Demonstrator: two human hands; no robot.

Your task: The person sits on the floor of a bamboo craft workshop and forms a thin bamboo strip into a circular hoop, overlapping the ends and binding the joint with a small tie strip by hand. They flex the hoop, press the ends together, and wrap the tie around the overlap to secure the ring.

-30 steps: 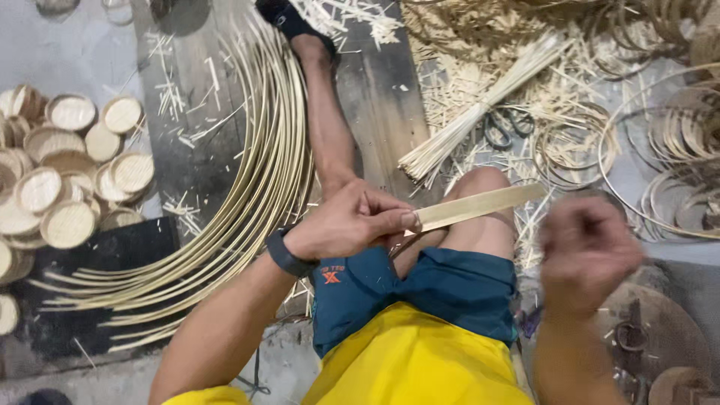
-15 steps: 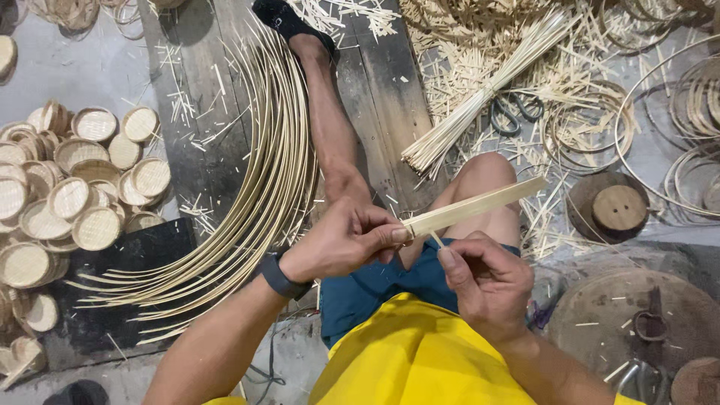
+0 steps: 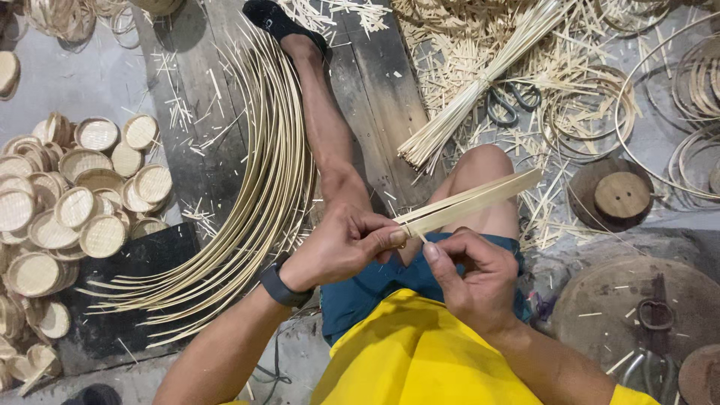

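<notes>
You sit on a floor (image 3: 90, 82) of grey concrete and dark planks, one bare leg stretched toward 12 o'clock, the other knee bent up at centre. A long sheaf of curved bamboo strips (image 3: 259, 187) sweeps in an arc from 12 o'clock down to 8 o'clock, just beside your outstretched leg. At 9 o'clock lies a heap of small round woven baskets (image 3: 67, 202), piled against one another. A tied bundle of thin straight sticks (image 3: 480, 82) runs from 1 o'clock toward the centre, its cut ends near your bent knee, amid scattered shavings. Coiled bamboo hoops (image 3: 690, 97) lie at 2 to 3 o'clock. A round wooden disc (image 3: 621, 196) sits at 3 o'clock, well apart from your hands. Dark-handled scissors (image 3: 514, 101) rest beside the stick bundle at 1 o'clock.

At the centre of the scene, your left hand (image 3: 341, 244), a dark watch (image 3: 283, 286) on its wrist, is closed around the near end of a flat bamboo strip (image 3: 472, 201), thumb pressed on top. The strip angles up toward 2 o'clock across your bent knee and appears split lengthwise, its layers spreading at the far end. Your right hand (image 3: 469, 277), just at 5 o'clock of the left, is curled with thumb raised to the strip's near end; its fingers fold inward, and whether they pinch a sliver cannot be told.
</notes>
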